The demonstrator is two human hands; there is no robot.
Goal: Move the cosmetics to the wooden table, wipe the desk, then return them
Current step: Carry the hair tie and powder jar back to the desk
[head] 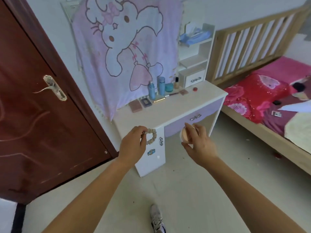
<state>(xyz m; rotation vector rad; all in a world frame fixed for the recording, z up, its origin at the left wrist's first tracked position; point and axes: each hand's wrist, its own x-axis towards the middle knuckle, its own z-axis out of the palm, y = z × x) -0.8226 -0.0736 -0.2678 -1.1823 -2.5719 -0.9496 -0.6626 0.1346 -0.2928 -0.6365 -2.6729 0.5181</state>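
- Before the white desk, head view: the left hand [133, 145] pinches a beige scrunchie [151, 136] between thumb and fingertips. The right hand [199, 145] grips a round peach powder jar [186, 134] by its edge. Both hands are held apart, in the air short of the tabletop [168, 111].
- Other cosmetics line the tabletop's back edge: upright blue bottles [161, 85], a teal jar [169, 87], a foundation bottle [176, 82], flat palettes [135, 105] and a small red pot [195, 89]. The wooden table is out of view.
- Whether the two held items are leaving or returning cannot be told.
- Risks: the jar, held only at its rim, may slip to the hard floor, or its lid may part. Reaching past the tall bottles could topple them.
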